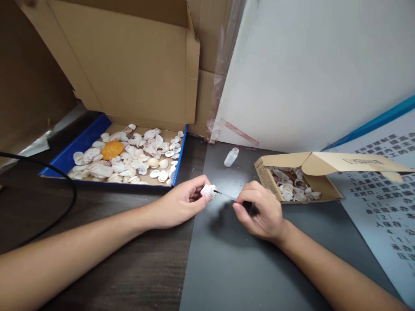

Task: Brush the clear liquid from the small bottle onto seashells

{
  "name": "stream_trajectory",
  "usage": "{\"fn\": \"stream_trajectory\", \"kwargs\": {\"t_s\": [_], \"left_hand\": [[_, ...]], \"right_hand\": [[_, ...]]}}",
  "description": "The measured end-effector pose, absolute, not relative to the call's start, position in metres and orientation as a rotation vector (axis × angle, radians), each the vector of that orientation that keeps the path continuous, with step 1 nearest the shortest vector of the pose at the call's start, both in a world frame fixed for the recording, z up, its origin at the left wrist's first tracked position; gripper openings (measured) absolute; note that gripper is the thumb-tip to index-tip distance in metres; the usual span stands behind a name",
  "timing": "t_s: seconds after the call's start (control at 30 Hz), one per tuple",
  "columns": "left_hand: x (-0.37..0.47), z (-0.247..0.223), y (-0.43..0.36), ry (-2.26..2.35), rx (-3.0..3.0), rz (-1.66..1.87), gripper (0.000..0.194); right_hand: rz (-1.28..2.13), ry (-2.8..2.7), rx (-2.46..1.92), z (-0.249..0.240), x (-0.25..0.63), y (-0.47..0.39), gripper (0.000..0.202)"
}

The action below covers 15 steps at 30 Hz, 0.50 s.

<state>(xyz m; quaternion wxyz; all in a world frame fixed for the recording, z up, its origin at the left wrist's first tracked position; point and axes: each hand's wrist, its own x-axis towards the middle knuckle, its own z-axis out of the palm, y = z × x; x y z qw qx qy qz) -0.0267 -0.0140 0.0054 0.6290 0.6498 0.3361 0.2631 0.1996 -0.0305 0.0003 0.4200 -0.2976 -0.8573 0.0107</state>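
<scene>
Between the thumb and fingers of my left hand (186, 201) is a whitish, ribbed seashell (208, 191) with darker speckles. My right hand (262, 210) pinches a thin applicator brush (228, 196) by its dark cap, which the fingers partly hide. The brush's dark tip meets the shell's right edge. A small clear bottle (231, 157), uncapped and with pale contents, stands on the grey mat behind the hands.
At the left, an open blue-edged cardboard box (113, 181) holds many shells, one orange. A smaller open carton (267, 177) of shells sits at the right beside a printed sheet (382, 203). A black cable (73, 196) curves across the dark table (136, 268).
</scene>
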Motion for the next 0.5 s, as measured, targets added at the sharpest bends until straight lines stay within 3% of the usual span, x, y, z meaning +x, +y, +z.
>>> {"fn": "stream_trajectory", "kwargs": {"t_s": [0.1,0.3,0.5], "left_hand": [[-0.0268,0.0061,-0.0147,0.774,1.490,0.597,0.027],[-0.0262,0.0095,-0.0144,0.782,1.490,0.600,0.028],[-0.0273,0.0065,-0.0134,0.767,1.508,0.594,0.026]], "right_hand": [[0.029,-2.177,-0.722,-0.0022,0.1994,-0.0299,0.002],[-0.005,-2.142,-0.786,0.0009,0.1982,-0.0309,0.013],[0.006,-2.182,-0.723,0.0002,0.1974,-0.0300,0.003]]}}
